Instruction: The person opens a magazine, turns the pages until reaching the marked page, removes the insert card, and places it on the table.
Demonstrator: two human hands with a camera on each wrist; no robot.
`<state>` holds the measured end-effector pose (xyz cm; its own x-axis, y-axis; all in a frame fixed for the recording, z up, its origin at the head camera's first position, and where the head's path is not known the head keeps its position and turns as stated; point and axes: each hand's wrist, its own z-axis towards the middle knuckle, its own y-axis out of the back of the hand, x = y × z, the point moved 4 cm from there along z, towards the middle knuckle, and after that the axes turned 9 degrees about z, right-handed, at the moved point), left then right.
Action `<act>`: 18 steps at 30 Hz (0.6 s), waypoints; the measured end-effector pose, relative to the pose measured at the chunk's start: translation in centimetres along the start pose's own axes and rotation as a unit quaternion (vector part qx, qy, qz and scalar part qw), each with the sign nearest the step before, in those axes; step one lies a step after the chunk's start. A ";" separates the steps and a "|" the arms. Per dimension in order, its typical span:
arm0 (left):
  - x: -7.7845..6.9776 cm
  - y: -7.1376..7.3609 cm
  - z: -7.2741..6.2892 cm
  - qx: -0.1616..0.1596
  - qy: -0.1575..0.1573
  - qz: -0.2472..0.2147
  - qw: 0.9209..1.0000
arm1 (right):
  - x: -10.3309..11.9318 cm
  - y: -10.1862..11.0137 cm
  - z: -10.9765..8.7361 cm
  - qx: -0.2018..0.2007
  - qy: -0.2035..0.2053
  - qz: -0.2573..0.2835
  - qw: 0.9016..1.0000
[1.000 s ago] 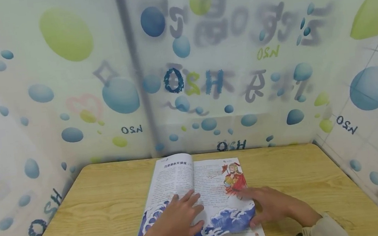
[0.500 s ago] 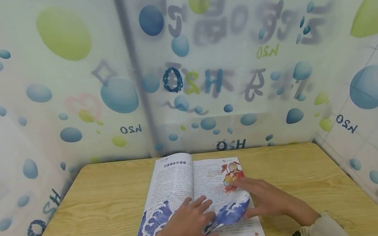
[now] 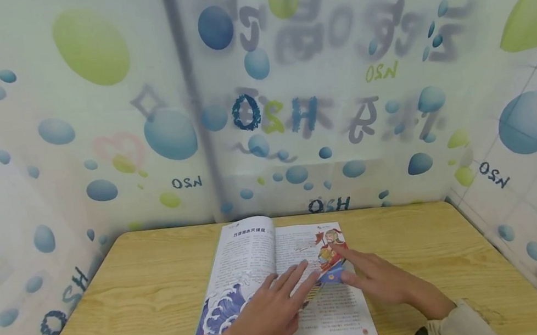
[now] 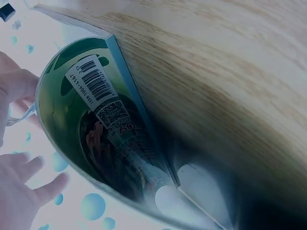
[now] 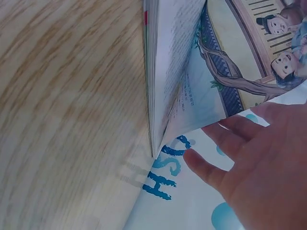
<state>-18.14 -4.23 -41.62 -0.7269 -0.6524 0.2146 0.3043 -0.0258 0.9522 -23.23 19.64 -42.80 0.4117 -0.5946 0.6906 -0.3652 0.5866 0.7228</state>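
Note:
An illustrated magazine [image 3: 244, 258] lies spread on the table, a blue wave printed on its left page. My left hand [image 3: 270, 314] reaches across the right page, fingers extended, its fingertips at a page whose lower part curls up. My right hand [image 3: 386, 281] is at that page's outer edge, fingers fairly straight and thumb apart below them. In the right wrist view the right hand [image 5: 254, 158] has its fingertips at the edge of the raised page [image 5: 240, 62], which shows drawn figures. The left wrist view shows the curved green back cover [image 4: 72, 96] with a barcode.
The wooden table [image 3: 133, 293] surrounds the magazine on every side. Behind and beside it hang pale curtains [image 3: 389, 176] printed with blue and green drops and lettering.
The wave-printed corner of the right page has curled up and away, uncovering text beneath. My left hand has moved right and forward over the page; my right hand has shifted slightly forward.

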 end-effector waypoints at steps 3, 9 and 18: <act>-0.1 0.2 0.0 -0.039 -0.016 0.008 0.999 | 0.0 0.1 -0.2 -0.007 0.000 0.014 1.000; -0.4 0.4 -0.2 -0.072 -0.067 0.051 0.994 | -0.3 0.1 -0.2 -0.011 0.004 0.014 1.000; -0.6 -0.2 -0.2 -0.029 -0.092 0.181 0.979 | -0.5 0.3 -0.1 -0.031 0.014 -0.018 0.999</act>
<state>-17.60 -3.99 -42.05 -0.6614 -0.4794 0.5768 0.5932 0.1362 0.7934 -23.47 20.16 -42.92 0.4473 -0.6002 0.6631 -0.2978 0.5992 0.7432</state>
